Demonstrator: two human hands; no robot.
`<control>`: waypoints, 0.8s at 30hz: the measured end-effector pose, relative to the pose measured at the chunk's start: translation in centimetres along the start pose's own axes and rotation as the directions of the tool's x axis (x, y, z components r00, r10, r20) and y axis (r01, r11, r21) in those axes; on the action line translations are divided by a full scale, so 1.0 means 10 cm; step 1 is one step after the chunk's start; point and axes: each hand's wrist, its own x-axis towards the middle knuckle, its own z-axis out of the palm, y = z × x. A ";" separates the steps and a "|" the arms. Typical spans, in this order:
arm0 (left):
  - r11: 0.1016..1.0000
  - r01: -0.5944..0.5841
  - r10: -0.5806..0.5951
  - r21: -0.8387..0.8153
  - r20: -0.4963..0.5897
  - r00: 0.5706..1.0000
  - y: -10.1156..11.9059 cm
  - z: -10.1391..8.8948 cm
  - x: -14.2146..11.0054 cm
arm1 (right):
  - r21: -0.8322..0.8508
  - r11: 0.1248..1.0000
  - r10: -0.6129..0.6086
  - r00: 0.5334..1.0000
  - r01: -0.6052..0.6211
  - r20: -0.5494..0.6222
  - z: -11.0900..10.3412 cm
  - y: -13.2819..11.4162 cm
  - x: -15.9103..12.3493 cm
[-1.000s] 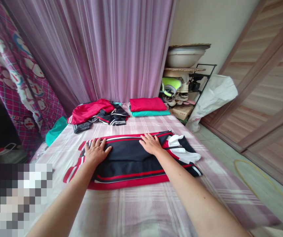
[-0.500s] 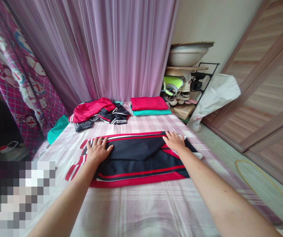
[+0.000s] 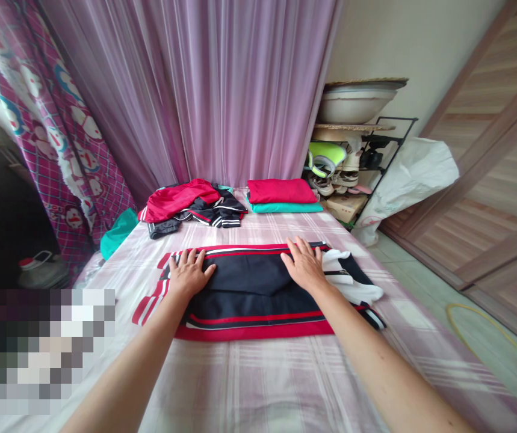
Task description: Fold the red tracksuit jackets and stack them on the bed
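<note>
A dark navy jacket (image 3: pixel 244 273) with red and white stripes lies folded on the bed, its long side running left to right. Striped red-and-white ribbing shows at its left end. At the right end, a white part and a dark striped edge stick out. My left hand (image 3: pixel 190 270) rests flat on the jacket's left side, fingers spread. Over toward the right, my right hand (image 3: pixel 304 264) lies on the upper half of the jacket, its fingers apart. Neither hand grips the cloth.
Behind the jacket on the checked bedsheet (image 3: pixel 249 385) are a loose heap of red and dark clothes (image 3: pixel 186 201) and a folded red and teal stack (image 3: pixel 283 195). A shoe rack (image 3: pixel 357 162) and a white bag (image 3: pixel 411 180) stand right of the bed.
My right hand has slid left along the jacket from its right end. That end now lies more spread out, with more white showing. The view has turned slightly left.
</note>
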 end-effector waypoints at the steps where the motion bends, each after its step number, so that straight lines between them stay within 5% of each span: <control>1: 1.000 0.000 0.000 0.001 0.002 1.000 0.00 0.00 0.00 | 0.021 0.999 -0.041 0.998 0.040 0.038 0.03 -0.08 -0.06; 7: 1.000 0.003 -0.003 -0.008 -0.007 1.000 -0.02 0.04 0.01 | 0.093 0.992 -0.101 0.969 0.082 0.224 0.11 -0.21 -0.25; 24: 0.999 0.017 -0.016 -0.032 0.026 1.000 0.01 -0.02 -0.01 | 0.111 0.989 -0.090 0.994 0.097 -0.069 0.25 -0.12 -0.36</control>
